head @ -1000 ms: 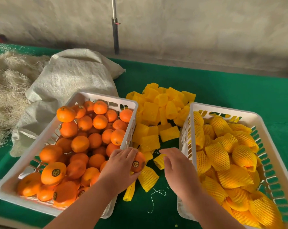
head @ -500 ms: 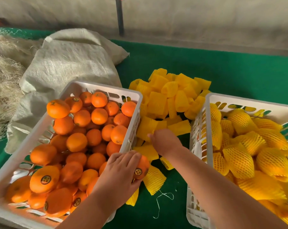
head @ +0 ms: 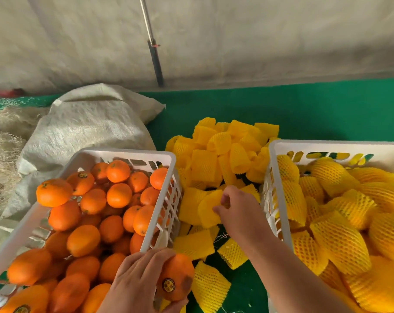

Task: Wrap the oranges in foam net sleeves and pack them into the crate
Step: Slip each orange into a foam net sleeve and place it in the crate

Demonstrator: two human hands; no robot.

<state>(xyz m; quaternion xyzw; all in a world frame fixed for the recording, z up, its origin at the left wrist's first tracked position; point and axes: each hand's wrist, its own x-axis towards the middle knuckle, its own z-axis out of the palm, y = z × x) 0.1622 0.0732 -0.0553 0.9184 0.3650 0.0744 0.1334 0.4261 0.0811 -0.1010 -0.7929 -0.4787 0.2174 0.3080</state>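
Observation:
My left hand grips a stickered orange at the near right corner of the white crate of bare oranges. My right hand pinches a yellow foam net sleeve in the gap between the two crates. A pile of loose yellow sleeves lies on the green table behind it. The right white crate holds several oranges wrapped in yellow sleeves.
A white woven sack lies behind the left crate, with pale straw-like fibre at the far left. A dark pole leans against the wall. Green table cloth stretches beyond the crates.
My right hand has closed its fingers on a sleeve and lifted it a little. My left hand keeps hold of the orange. The camera has tilted up and moved closer.

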